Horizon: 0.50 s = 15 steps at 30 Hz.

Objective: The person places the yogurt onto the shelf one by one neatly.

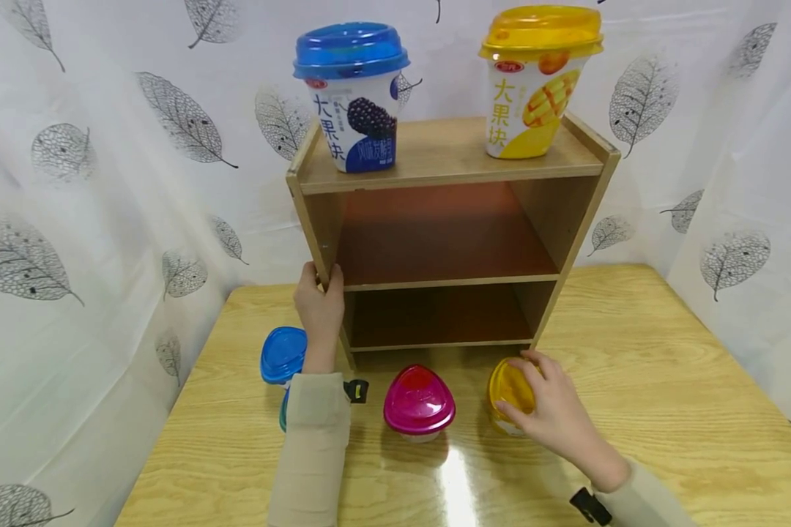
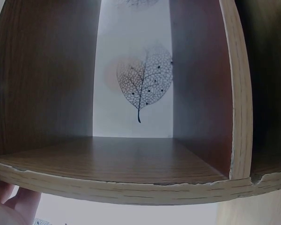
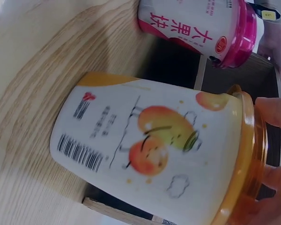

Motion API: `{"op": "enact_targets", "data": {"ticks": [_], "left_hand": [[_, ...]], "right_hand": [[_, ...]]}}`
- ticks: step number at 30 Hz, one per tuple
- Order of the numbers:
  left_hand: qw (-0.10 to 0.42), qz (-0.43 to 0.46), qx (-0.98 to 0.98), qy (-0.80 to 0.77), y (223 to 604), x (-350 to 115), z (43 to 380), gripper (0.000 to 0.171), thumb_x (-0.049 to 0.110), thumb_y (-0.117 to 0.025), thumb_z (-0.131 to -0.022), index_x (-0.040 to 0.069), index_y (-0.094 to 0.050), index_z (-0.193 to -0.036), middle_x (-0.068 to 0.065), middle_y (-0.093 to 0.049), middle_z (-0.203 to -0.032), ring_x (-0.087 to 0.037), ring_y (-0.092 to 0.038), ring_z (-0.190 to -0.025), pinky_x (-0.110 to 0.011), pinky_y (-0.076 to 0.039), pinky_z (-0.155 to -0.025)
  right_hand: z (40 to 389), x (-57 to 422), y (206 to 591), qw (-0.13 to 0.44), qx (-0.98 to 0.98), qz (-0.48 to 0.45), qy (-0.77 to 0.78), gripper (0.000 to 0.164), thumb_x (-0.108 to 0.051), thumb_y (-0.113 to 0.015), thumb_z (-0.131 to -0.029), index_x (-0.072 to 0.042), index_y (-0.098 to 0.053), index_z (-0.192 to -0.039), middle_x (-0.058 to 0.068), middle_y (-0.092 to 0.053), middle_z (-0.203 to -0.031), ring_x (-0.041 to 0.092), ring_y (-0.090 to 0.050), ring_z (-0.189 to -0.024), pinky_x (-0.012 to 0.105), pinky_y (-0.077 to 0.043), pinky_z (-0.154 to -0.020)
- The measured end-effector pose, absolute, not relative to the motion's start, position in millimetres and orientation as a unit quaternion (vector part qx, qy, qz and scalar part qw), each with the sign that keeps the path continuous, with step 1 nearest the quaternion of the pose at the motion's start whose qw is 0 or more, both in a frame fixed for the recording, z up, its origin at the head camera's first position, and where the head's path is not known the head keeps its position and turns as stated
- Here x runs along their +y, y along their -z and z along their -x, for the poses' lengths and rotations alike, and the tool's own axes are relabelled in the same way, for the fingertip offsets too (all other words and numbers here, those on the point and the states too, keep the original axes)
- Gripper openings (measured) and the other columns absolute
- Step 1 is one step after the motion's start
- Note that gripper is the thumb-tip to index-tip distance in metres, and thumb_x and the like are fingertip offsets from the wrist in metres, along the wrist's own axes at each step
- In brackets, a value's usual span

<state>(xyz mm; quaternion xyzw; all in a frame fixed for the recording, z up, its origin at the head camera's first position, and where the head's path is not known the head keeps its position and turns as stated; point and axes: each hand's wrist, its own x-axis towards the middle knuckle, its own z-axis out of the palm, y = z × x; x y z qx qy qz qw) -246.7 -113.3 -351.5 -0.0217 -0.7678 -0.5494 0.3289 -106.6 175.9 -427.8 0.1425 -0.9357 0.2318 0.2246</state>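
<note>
My left hand grips the left side panel of a small wooden shelf, thumb and fingers on either side of its front edge. In the left wrist view, fingers show at the panel's edge, beside a compartment with bare boards. My right hand holds a yellow-lidded yogurt cup by its lid, in front of the shelf's right side. The right wrist view shows this cup from the side, with fruit drawings and a barcode, fingertips at its orange-yellow lid.
A pink-lidded cup stands on the table between my hands. Left of my left forearm are a blue-lidded cup and a partly hidden teal lid. On the shelf top stand a blue-lidded cup and another yellow-lidded cup.
</note>
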Motion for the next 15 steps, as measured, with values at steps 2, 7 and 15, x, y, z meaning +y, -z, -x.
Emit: {"op": "enact_targets", "data": {"ticks": [2,7,15], "left_hand": [[0.329,0.02,-0.769,0.548,351.6,-113.0,247.0,0.025,0.014,-0.056,-0.085,-0.005,-0.056,-0.101,-0.019,-0.06,-0.1,-0.031,-0.057,-0.088,-0.044,-0.047,-0.071],[0.328,0.018,-0.77,0.547,351.1,-112.4,247.0,0.025,0.014,-0.055,-0.085,-0.005,-0.056,-0.102,-0.019,-0.06,-0.101,-0.031,-0.057,-0.088,-0.044,-0.048,-0.071],[0.322,0.013,-0.773,0.547,350.2,-112.5,245.9,0.026,0.015,-0.056,-0.085,-0.005,-0.056,-0.102,-0.019,-0.06,-0.102,-0.032,-0.056,-0.09,-0.045,-0.047,-0.072]], "right_hand": [[105.0,176.6,426.2,0.209,-0.936,-0.147,-0.242,0.056,-0.021,-0.076,-0.062,0.0,-0.053,-0.109,0.025,-0.044,-0.116,0.043,-0.043,-0.103,0.057,-0.036,-0.08],[101.8,178.3,424.1,0.191,-0.935,-0.147,-0.259,0.056,-0.016,-0.074,-0.062,-0.002,-0.052,-0.112,0.024,-0.041,-0.121,0.043,-0.042,-0.105,0.057,-0.037,-0.08],[104.2,178.4,428.9,0.277,-0.937,-0.111,-0.184,0.06,-0.037,-0.074,-0.057,-0.005,-0.056,-0.104,0.022,-0.049,-0.109,0.038,-0.045,-0.095,0.045,-0.033,-0.066]]}}
